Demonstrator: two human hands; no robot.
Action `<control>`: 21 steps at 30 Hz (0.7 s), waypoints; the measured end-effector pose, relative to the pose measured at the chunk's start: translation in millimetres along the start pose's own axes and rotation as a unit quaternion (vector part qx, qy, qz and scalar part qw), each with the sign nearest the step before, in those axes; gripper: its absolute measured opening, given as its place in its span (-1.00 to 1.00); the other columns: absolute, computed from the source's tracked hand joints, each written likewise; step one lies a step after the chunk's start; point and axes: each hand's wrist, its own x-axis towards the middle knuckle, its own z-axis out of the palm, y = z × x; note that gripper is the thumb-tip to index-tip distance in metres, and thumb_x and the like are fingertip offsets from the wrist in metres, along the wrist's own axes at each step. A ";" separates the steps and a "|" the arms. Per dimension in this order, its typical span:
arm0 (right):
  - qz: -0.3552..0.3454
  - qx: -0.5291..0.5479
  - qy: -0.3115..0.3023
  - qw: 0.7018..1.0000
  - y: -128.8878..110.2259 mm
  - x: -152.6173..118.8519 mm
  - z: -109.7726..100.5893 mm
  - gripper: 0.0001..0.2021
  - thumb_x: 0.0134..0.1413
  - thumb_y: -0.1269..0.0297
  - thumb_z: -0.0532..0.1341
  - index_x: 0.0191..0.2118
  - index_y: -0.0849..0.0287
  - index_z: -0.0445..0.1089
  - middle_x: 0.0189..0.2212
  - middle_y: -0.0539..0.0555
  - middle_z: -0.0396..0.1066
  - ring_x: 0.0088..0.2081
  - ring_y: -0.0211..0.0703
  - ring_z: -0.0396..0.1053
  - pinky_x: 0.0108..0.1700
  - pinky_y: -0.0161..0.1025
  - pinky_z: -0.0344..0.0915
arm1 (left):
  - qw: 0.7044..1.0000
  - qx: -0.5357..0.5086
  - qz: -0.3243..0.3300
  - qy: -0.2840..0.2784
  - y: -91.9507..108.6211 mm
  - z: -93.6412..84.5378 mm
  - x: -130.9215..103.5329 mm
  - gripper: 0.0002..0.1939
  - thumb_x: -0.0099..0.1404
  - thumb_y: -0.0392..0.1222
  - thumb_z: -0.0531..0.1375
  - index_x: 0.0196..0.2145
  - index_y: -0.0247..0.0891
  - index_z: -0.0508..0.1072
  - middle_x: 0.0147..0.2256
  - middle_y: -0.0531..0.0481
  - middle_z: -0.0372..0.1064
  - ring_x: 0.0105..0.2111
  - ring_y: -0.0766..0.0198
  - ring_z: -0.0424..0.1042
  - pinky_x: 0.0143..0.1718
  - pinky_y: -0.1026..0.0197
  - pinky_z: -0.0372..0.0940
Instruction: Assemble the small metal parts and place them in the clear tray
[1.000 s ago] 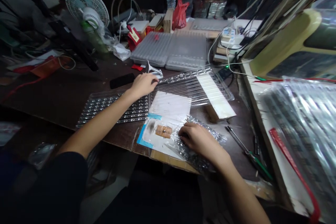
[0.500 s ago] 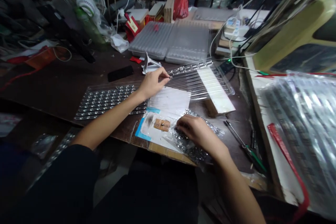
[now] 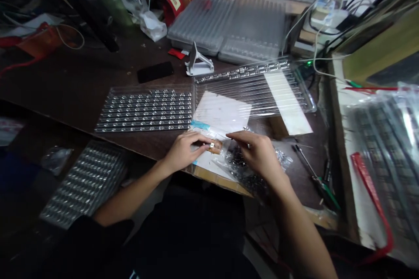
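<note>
At the near edge of the dark table (image 3: 81, 96), the left hand (image 3: 183, 150) pinches its thumb and fingers together at a small brown block (image 3: 215, 146), which lies on a white sheet (image 3: 209, 163) with blue tape at its border; a tiny metal part sits at the fingertips, too small to make out. Just beside it, the right hand (image 3: 260, 154) rests palm down on a crinkled clear bag of small dark parts (image 3: 252, 174), fingers stretched toward the block and loosely apart, gripping nothing that can be seen. Below the table edge on the left, a blister tray (image 3: 81, 183) lies in shadow. To the right of the bag lie slim screwdrivers (image 3: 314, 176). Behind the hands, a filled clear tray (image 3: 147, 110) sits left and a ribbed clear tray (image 3: 258, 89) right, with a white paper (image 3: 222, 113) overlapping it and a white strip (image 3: 288, 100) across its right side. Farther back stand a white stand (image 3: 199, 63), a black phone (image 3: 155, 71) and two closed grey plastic cases (image 3: 229, 26).
</note>
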 end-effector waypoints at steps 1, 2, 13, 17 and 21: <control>0.003 -0.002 0.000 1.000 0.1 0.7 2.0 -0.57 0.04 0.65 0.07 -0.15 0.08 0.56 -0.17 0.05 0.60 -0.15 -0.08 0.55 -0.06 -0.16 0.45 | 1.000 0.008 0.012 0.000 0.7 0.2 -0.3 -0.91 0.31 -0.22 0.25 -0.24 -0.22 0.56 -0.24 -0.04 0.58 -0.21 0.19 0.52 -0.12 0.16 0.37; 0.005 -0.005 0.000 1.000 -0.1 1.4 3.9 -0.59 0.03 0.64 0.08 -0.17 0.08 0.55 -0.20 0.04 0.60 -0.18 -0.09 0.55 -0.07 -0.18 0.45 | 1.000 0.014 0.022 0.002 1.2 0.7 -0.8 -0.91 0.32 -0.23 0.25 -0.24 -0.22 0.56 -0.24 -0.04 0.58 -0.21 0.19 0.52 -0.12 0.16 0.37; 0.043 -0.161 -0.030 0.986 3.0 3.2 6.0 -0.86 0.18 0.31 0.23 -0.22 0.15 0.55 -0.29 0.12 0.54 -0.24 -0.01 0.44 -0.16 -0.13 0.34 | 0.998 0.033 0.041 0.021 -1.5 5.7 -3.8 -0.92 0.32 -0.27 0.25 -0.23 -0.23 0.55 -0.27 -0.04 0.57 -0.24 0.18 0.50 -0.16 0.15 0.35; 0.059 -0.166 -0.084 0.981 3.6 4.0 8.8 -0.89 0.18 0.33 0.24 -0.29 0.15 0.54 -0.32 0.11 0.53 -0.24 -0.04 0.43 -0.17 -0.17 0.32 | 0.998 0.037 0.042 0.025 -2.7 6.6 -4.1 -0.92 0.32 -0.27 0.24 -0.24 -0.24 0.56 -0.27 -0.05 0.57 -0.24 0.18 0.50 -0.16 0.14 0.35; 0.061 -0.157 -0.088 0.982 -1.6 4.4 13.5 -0.90 0.14 0.38 0.22 -0.33 0.16 0.50 -0.35 0.12 0.50 -0.30 -0.08 0.42 -0.23 -0.19 0.30 | 0.998 0.036 0.051 0.015 -4.9 7.8 -4.8 -0.91 0.32 -0.28 0.24 -0.22 -0.23 0.55 -0.25 -0.05 0.57 -0.22 0.18 0.50 -0.13 0.12 0.35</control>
